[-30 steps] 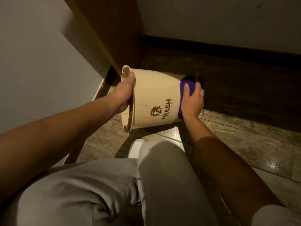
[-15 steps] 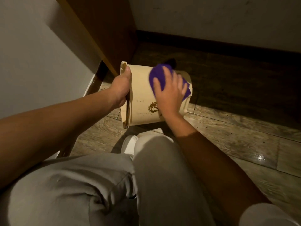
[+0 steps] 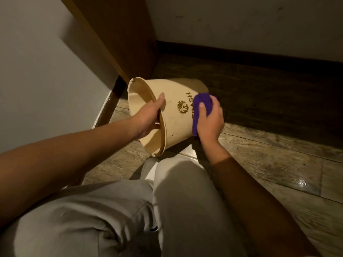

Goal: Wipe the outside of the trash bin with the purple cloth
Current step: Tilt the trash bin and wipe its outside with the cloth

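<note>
Wooden floor (image 3: 269, 164); left hand (image 3: 148, 117) grips trash bin (image 3: 176, 115) rim; right hand (image 3: 209, 123) presses purple cloth (image 3: 202, 102).

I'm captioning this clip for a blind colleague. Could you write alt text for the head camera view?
A person's right hand presses a purple cloth against the outside of a beige trash bin tipped on its side, while the left hand grips its rim. The person crouches in grey trousers on a wooden floor in a dim corner.
</note>
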The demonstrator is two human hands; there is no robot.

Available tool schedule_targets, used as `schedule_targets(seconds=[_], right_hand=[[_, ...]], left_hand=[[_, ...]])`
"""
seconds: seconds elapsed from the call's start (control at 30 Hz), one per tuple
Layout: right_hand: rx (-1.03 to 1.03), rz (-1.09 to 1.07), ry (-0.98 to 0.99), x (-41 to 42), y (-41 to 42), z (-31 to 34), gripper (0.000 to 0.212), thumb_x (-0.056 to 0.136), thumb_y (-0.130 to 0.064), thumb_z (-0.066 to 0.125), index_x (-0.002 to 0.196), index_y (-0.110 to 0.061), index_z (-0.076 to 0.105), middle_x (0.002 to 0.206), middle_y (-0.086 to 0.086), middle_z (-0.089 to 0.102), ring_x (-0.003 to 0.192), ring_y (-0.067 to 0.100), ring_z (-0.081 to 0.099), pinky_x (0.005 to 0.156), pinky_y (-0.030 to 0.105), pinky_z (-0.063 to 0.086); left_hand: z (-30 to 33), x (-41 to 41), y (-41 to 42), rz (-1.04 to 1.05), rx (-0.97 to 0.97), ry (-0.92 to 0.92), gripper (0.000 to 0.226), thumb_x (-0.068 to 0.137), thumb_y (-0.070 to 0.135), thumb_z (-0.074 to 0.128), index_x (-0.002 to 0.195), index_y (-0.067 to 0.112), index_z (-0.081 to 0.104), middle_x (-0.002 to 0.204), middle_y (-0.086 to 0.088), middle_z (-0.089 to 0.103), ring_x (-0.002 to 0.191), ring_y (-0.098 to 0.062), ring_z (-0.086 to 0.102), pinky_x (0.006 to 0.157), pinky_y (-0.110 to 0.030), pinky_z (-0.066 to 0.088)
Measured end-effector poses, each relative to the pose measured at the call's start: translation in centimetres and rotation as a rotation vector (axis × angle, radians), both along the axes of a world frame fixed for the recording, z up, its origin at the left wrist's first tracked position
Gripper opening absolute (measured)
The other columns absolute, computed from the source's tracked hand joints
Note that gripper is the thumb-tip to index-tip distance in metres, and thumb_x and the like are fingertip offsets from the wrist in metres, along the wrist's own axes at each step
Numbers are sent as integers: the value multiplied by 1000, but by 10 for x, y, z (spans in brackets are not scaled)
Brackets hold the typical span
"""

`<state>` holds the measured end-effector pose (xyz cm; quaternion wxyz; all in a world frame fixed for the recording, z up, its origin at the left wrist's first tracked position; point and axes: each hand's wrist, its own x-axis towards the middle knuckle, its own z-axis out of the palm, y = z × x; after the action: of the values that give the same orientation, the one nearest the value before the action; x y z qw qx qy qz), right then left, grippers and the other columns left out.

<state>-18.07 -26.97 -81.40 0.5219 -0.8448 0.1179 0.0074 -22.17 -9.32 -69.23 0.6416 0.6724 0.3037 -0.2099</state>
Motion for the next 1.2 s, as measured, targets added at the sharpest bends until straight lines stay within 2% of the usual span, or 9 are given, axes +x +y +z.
schedule_targets(seconds=[0.23,0.43,0.57,0.7,0.8,0.9,1.0,1.07,1.2], right_hand=[[85,235,-267,-8,55,67,47,105,-45,48,148,-28,48,141,2,59,128,17,53,95,25,42],[-227,389,-211,-21,88,45,58,105,-58,33,157,-33,33,161,11,41,152,33,30,122,60,21],[-198,174,2,11,52,-1,60,103,-61,32,155,-31,36,157,11,46,143,36,43,111,61,40],[-138,94,272,22,9,-35,60,106,-59,35,156,-26,34,141,12,56,121,35,61,91,47,55],[-174,65,328,21,-13,-41,55,106,-53,45,153,-25,40,138,11,60,123,36,60,93,45,51],[-139,0,191,23,-14,-27,54,104,-52,49,151,-25,43,140,8,59,124,32,59,96,46,51],[-49,65,95,25,4,-6,52,103,-51,51,148,-28,45,136,3,61,118,26,62,92,45,56],[6,88,60,23,17,5,49,103,-51,51,147,-29,46,136,1,61,117,24,62,90,43,57],[64,84,61,16,27,16,49,104,-48,52,148,-26,47,138,3,60,119,24,61,88,38,56]], left_hand=[[9,8,19,208,-60,7,65,103,68,28,127,21,66,111,-6,81,104,-24,76,83,-42,58],[9,12,16,248,-68,10,69,103,69,25,122,19,69,109,-5,82,103,-20,77,74,-33,62],[6,9,27,241,-29,46,60,101,69,37,122,21,65,103,-6,82,93,-24,80,66,-36,64],[0,1,45,258,10,51,59,101,70,33,114,23,66,95,-3,83,85,-21,80,55,-33,63],[0,0,59,289,99,52,55,102,69,32,111,24,64,85,-1,83,83,-24,81,65,-37,62],[3,10,64,318,115,6,41,104,53,48,120,19,64,85,0,82,93,-23,76,73,-37,58],[9,11,50,159,31,-26,44,100,29,61,142,20,53,113,-7,70,99,-24,68,79,-39,57],[4,-2,32,8,-6,89,46,98,25,63,142,20,51,133,-12,61,116,-31,61,92,-46,53],[1,-13,15,-94,79,144,47,100,8,58,146,11,47,141,-12,57,133,-36,51,109,-52,46]])
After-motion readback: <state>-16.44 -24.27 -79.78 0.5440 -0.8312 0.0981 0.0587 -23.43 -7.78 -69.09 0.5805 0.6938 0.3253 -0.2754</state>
